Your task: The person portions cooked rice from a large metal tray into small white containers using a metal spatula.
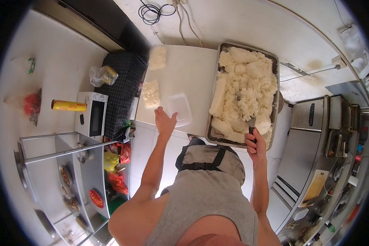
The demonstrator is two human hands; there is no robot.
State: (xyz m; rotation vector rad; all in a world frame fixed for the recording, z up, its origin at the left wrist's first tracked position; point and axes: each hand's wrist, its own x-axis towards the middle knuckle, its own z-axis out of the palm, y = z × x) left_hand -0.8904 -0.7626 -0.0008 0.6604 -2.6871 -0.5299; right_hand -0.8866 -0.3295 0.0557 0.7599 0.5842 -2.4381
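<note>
My right hand [254, 146] grips the dark handle of a serving scoop [251, 123], whose head is sunk in a heap of cooked rice [243, 80]. The rice fills a large metal tray [213, 130] at the right of the white table [193, 77]. My left hand [166, 121] has its fingers apart and holds nothing. It is beside the near left side of a clear plastic container [180, 109]; whether it touches the container I cannot tell. Just beyond the fingertips stands a rice-filled container [151, 94], and a second filled container [157, 58] stands farther back.
Left of the table, a black-covered surface [126, 83] holds a plastic bag [104, 76] next to a white microwave [91, 113]. A yellow box [69, 105] sits on the microwave. Metal shelving [92, 172] bears bowls of food. Stainless steel refrigerators [298, 153] stand at right.
</note>
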